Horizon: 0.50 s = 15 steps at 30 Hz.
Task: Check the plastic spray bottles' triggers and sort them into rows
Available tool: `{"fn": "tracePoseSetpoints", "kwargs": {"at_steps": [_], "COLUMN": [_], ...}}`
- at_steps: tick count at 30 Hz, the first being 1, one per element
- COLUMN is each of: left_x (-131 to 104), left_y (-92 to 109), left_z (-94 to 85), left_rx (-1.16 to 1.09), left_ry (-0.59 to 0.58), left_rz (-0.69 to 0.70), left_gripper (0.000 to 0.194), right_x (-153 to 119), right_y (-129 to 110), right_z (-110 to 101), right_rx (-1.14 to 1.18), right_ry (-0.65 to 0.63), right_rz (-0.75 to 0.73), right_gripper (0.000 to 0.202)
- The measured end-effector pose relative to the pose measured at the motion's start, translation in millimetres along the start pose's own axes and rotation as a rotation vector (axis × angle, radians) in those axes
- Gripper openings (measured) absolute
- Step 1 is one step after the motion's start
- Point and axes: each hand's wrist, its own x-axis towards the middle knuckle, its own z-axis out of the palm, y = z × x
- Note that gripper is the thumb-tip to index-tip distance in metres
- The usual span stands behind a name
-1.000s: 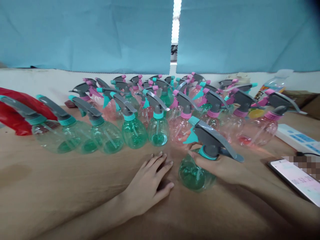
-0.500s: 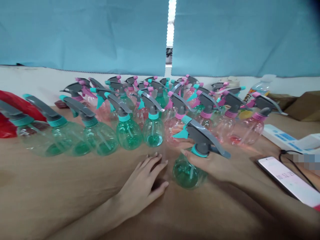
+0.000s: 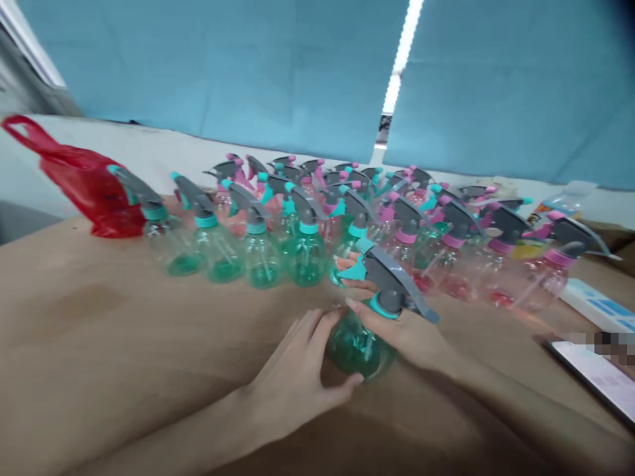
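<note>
Nearest me, the left hand [image 3: 297, 370] is spread open beside the green spray bottle [image 3: 354, 347], probably to steady it; can't tell if the fingertips touch. The right hand [image 3: 421, 337] is clamped round its neck, just under the teal collar, I guess because the narrow part's easier to grip. Phone [image 3: 590, 367] lies to the right. Farther off, teal-collared bottles [image 3: 307, 258] and pink-collared bottles [image 3: 543, 284] stand packed together, maybe to save room, red plastic bag [image 3: 94, 185] far left.
</note>
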Motion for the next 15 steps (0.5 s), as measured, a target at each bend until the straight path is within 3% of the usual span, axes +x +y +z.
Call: {"fn": "tracePoseSetpoints", "kwargs": {"at_steps": [2, 5, 9, 12, 15], "left_x": [-18.1, -46.5, -81.6, -105.7, -127.6], "left_y": [-4.1, -14.5, -33.7, -50.1, -72.4], "left_z": [-11.0, -26.9, -48.2, -67.7, -87.1], "left_rx": [0.017, 0.029, 0.016, 0.025, 0.035], "left_ry": [0.040, 0.119, 0.292, 0.348, 0.374], "left_rz": [-0.041, -0.094, -0.172, -0.221, -0.270], "left_gripper": [0.065, 0.069, 0.078, 0.075, 0.065], "right_x": [4.0, 11.1, 25.5, 43.0, 65.4], "right_y": [-12.4, -32.1, -58.8, -78.6, -95.2], "right_z": [23.8, 66.1, 119.1, 142.3, 148.7], "right_rx": [0.014, 0.022, 0.155, 0.167, 0.016], "right_ry": [-0.028, -0.062, -0.125, -0.266, -0.487], "right_rz": [-0.024, -0.065, -0.230, -0.320, -0.412], "right_gripper": [0.046, 0.044, 0.043, 0.056, 0.058]}}
